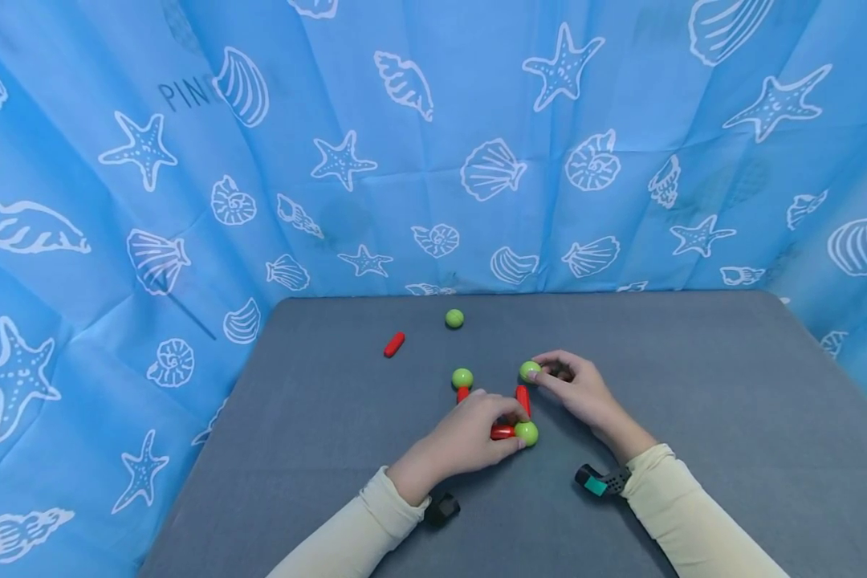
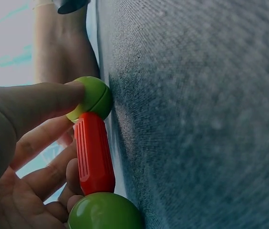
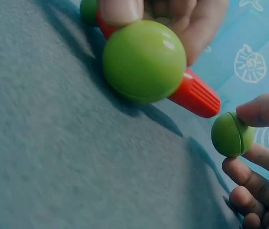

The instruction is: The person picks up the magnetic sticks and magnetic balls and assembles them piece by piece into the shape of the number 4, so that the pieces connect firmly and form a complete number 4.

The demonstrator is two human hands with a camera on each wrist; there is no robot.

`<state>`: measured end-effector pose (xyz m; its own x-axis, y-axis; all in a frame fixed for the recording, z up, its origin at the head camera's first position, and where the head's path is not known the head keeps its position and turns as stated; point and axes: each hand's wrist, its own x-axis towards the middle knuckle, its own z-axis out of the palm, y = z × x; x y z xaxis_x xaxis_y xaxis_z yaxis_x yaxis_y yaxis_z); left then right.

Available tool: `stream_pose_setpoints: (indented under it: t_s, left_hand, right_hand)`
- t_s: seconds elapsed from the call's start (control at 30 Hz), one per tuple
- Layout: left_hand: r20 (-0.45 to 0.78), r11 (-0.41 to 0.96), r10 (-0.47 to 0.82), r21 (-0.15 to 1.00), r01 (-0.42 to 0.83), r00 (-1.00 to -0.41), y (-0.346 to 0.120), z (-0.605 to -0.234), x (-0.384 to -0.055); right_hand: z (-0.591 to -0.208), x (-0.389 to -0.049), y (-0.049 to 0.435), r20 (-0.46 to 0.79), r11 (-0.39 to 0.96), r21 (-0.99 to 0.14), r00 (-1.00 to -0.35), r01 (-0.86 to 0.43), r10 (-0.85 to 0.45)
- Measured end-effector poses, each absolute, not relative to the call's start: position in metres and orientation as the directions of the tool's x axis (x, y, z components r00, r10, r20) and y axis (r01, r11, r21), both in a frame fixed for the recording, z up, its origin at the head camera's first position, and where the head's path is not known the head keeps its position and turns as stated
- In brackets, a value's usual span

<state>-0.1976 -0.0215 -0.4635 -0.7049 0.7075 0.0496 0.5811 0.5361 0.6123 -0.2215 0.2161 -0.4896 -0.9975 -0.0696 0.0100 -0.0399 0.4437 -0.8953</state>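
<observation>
Grey table (image 1: 730, 401) at my six o'clock; blue curtain (image 1: 433, 120) rounding my view from eight through twelve to three, white shells (image 1: 493, 169) and starfish (image 1: 563, 68) printed; dark letters (image 1: 183, 95) at ten.

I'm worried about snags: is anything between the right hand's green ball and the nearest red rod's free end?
Nothing visible: only a narrow gap separates the green ball in the right hand from the red rod.

Seashell curtains (image 1: 419, 189) behind a grey table (image 1: 730, 385) suggest a booth.
</observation>
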Motion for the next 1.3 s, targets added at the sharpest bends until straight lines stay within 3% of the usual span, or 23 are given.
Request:
stream_pose_setpoints:
  t_s: [1.3]
  left_hand:
    - [0.012, 0.549, 0.709, 0.619, 0.562, -0.705, -0.0236, -0.4616, -0.1967]
  right_hand:
    - [-0.4903, -0.2184, 0.2098, -0.002, 0.413, -0.91, -0.994, -0.044, -0.109]
